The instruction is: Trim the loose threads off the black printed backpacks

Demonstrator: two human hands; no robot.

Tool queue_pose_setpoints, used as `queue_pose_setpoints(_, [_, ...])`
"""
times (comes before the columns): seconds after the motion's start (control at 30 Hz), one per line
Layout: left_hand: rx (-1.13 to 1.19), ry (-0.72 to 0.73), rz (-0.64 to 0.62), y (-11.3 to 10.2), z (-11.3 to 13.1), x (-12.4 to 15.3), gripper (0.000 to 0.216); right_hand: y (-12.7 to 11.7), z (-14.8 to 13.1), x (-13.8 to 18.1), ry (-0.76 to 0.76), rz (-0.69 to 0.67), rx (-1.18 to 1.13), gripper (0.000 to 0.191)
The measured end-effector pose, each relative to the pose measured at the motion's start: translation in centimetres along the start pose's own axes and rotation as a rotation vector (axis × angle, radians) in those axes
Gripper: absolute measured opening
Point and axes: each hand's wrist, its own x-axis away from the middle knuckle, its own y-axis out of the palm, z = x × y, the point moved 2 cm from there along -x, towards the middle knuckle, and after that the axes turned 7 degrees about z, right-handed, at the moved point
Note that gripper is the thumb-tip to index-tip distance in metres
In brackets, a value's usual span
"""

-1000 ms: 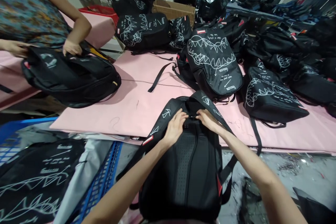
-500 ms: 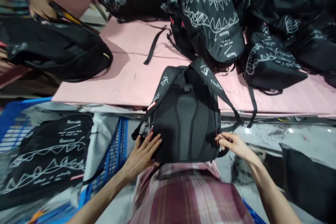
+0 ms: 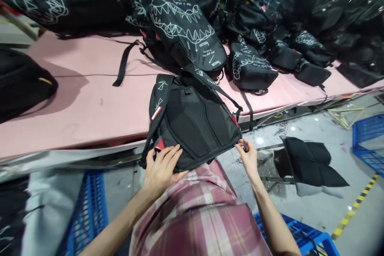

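- Backpack [image 3: 195, 118]: back panel up, over the surface's [image 3: 99, 116] near edge.
- Left hand [image 3: 162, 168] grips 1 lower corner; right hand [image 3: 247, 156] — curled round a small dark item [image 3: 246, 148] — meets the other.
- Apparent step: lower-edge handling; next calls for steadiness.

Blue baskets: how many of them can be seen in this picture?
3: a lower-left basket, a bottom basket below the right hand, and a right-edge basket. Each shows only in part; others may be hidden.
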Motion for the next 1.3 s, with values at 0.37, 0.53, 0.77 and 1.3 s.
queue_pose_setpoints(0.37, [0.093,-0.064,0.032,1.0,1.1,-0.4,0.062,-0.4,0.6,-2.9,-0.020,0.040,-0.030,0.033])
queue_pose_setpoints(0.53, [0.103,-0.088,0.022,1.3,1.1,-0.1,0.062,-0.9,-0.1,-3.1,-0.196,0.034,0.267,0.029])
queue_pose_setpoints(0.77, [0.141,-0.136,0.041,1.5,0.9,-0.7,0.064,-1.4,-0.7,-3.8,-0.302,0.091,0.447,0.035])
queue_pose_setpoints(1.3, [0.258,-0.239,-0.001,3.1,1.3,-0.9,0.049,8.3,-7.9,10.1,-0.040,-0.406,-0.017,0.017])
